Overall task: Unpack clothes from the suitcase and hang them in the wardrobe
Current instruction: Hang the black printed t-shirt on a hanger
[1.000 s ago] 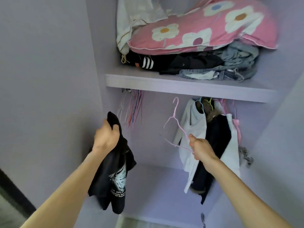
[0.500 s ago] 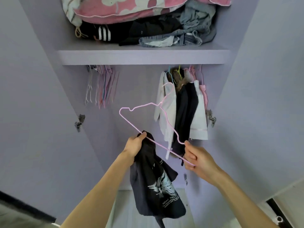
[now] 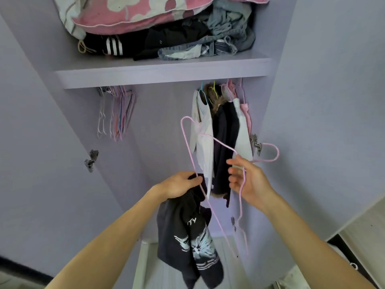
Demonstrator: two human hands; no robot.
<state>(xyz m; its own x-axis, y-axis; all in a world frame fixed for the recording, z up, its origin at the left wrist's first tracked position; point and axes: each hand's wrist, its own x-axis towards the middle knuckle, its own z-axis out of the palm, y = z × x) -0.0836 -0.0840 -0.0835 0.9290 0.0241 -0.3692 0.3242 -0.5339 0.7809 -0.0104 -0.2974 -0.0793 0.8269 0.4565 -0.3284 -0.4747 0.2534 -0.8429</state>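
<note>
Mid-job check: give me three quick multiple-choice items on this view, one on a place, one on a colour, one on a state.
1. Where do the empty hangers hang?
A. Under the shelf, on the left
B. On top of the shelf
C. On the floor

2. What colour is the wire hanger in the right hand?
A. Blue
B. Pink
C. Black

3. The black T-shirt is:
A. Hung beside the other clothes
B. Bunched in the left hand, dangling
C. Folded on the shelf

Answers:
1 A: they cluster beneath the shelf's left end.
2 B: its wire is pale pink.
3 B: the left hand grips its top and the rest hangs down.
</note>
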